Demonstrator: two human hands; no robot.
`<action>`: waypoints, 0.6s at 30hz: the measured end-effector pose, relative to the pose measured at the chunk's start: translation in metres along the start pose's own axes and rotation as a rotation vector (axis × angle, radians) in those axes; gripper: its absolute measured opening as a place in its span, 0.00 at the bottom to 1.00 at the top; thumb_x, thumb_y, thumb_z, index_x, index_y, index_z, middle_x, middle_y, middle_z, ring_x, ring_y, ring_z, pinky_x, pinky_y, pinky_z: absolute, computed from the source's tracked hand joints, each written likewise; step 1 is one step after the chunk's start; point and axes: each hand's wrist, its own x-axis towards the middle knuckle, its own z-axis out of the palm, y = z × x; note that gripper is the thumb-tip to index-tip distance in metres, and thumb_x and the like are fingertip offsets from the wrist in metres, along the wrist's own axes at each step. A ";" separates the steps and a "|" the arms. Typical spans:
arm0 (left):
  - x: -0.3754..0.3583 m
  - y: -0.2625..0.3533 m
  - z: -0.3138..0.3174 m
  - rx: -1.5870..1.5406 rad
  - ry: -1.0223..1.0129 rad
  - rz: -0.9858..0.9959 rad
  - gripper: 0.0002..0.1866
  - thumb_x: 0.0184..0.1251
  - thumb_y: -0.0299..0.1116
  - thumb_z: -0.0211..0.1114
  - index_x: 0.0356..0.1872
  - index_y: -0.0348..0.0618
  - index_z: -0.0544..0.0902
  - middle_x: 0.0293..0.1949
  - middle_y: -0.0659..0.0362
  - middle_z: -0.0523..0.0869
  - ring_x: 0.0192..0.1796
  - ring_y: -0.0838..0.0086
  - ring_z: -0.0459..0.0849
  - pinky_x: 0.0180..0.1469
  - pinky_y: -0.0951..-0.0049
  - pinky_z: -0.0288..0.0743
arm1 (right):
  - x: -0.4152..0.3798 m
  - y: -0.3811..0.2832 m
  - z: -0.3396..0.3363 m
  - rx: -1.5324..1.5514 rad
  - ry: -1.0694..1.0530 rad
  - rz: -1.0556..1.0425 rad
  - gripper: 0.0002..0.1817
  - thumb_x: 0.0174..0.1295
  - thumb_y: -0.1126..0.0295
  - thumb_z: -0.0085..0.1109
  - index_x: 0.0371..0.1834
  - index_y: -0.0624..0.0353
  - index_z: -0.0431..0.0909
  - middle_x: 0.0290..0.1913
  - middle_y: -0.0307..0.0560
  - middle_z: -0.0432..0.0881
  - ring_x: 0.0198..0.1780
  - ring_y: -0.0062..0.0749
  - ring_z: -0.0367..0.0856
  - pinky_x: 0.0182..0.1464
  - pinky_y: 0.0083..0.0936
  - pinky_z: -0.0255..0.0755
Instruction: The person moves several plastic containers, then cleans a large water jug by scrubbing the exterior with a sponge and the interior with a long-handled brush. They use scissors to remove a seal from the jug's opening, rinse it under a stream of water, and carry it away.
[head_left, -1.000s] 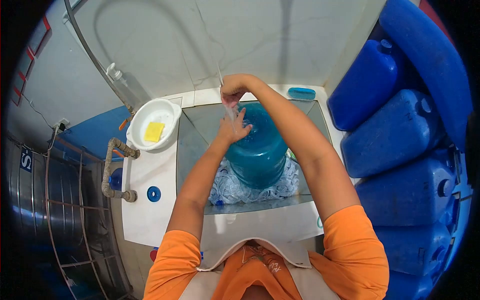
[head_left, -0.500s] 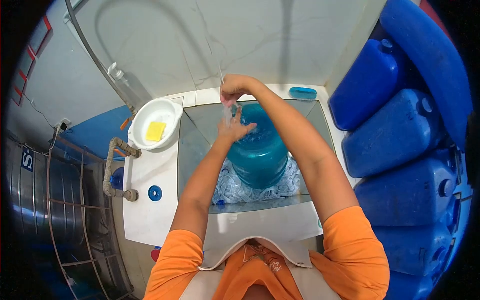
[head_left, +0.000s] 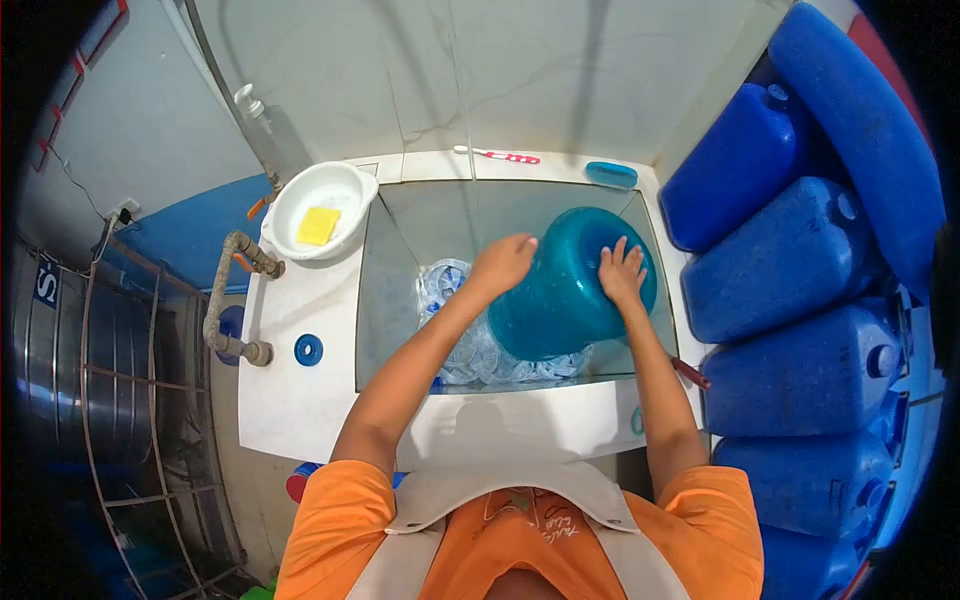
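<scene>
A large teal water jug [head_left: 545,310] lies tilted in the glass-sided basin [head_left: 400,220], its rounded base toward the upper right. My right hand [head_left: 622,272] rests on that base with fingers spread. At the jug's upper left side is my left hand [head_left: 505,265], thumb pointing toward the jug; its other fingers are mostly hidden behind the back of the hand. Beneath the jug lies a heap of clear and bluish plastic pieces [head_left: 465,360]. A thin stream of water [head_left: 471,130] comes down behind my left hand.
On the back ledge lie a red-and-white toothbrush [head_left: 505,156] and a blue brush [head_left: 611,175]. A white bowl [head_left: 355,190] with a yellow sponge [head_left: 318,226] stands left, near a blue ring [head_left: 309,349] and pipe [head_left: 212,310]. Blue jerrycans [head_left: 790,260] line the right; a dark red handle [head_left: 690,373] protrudes there.
The jug has tipped over and shifted right. My right hand has moved from the water stream onto its base; my left hand has moved slightly right. The toothbrush on the ledge now shows.
</scene>
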 end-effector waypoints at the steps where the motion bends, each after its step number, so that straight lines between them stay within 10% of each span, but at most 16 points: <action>1: -0.008 0.000 -0.010 -0.153 0.087 -0.067 0.20 0.66 0.42 0.52 0.50 0.38 0.78 0.43 0.45 0.83 0.48 0.52 0.80 0.51 0.61 0.72 | 0.009 -0.006 0.000 0.010 -0.001 -0.007 0.39 0.67 0.41 0.27 0.72 0.58 0.47 0.72 0.68 0.42 0.73 0.60 0.39 0.70 0.54 0.32; 6: -0.018 -0.015 -0.034 -0.150 0.292 -0.099 0.18 0.65 0.41 0.52 0.46 0.39 0.80 0.40 0.44 0.83 0.45 0.51 0.81 0.48 0.58 0.73 | -0.024 -0.039 -0.006 -0.207 0.030 -0.276 0.38 0.67 0.42 0.28 0.72 0.58 0.46 0.73 0.62 0.43 0.74 0.57 0.40 0.71 0.52 0.33; 8: -0.027 -0.024 -0.048 -0.105 0.356 -0.077 0.17 0.64 0.40 0.53 0.45 0.38 0.80 0.39 0.44 0.83 0.44 0.51 0.81 0.47 0.59 0.74 | -0.042 -0.028 -0.025 -0.269 -0.107 -0.874 0.37 0.68 0.44 0.31 0.72 0.58 0.46 0.74 0.56 0.43 0.74 0.52 0.41 0.72 0.48 0.35; 13: -0.041 -0.034 -0.059 -0.075 0.330 -0.104 0.17 0.65 0.39 0.54 0.46 0.37 0.80 0.41 0.45 0.83 0.44 0.55 0.82 0.48 0.61 0.74 | 0.013 0.004 -0.016 0.006 -0.064 -0.527 0.32 0.69 0.51 0.35 0.71 0.59 0.52 0.73 0.55 0.49 0.73 0.51 0.46 0.71 0.46 0.40; 18: -0.020 -0.017 -0.043 -0.040 0.357 0.047 0.17 0.65 0.39 0.54 0.46 0.38 0.80 0.48 0.44 0.80 0.51 0.54 0.78 0.52 0.62 0.72 | -0.037 -0.045 -0.018 0.109 -0.179 -1.103 0.27 0.62 0.59 0.50 0.64 0.55 0.65 0.67 0.53 0.64 0.70 0.47 0.57 0.71 0.45 0.45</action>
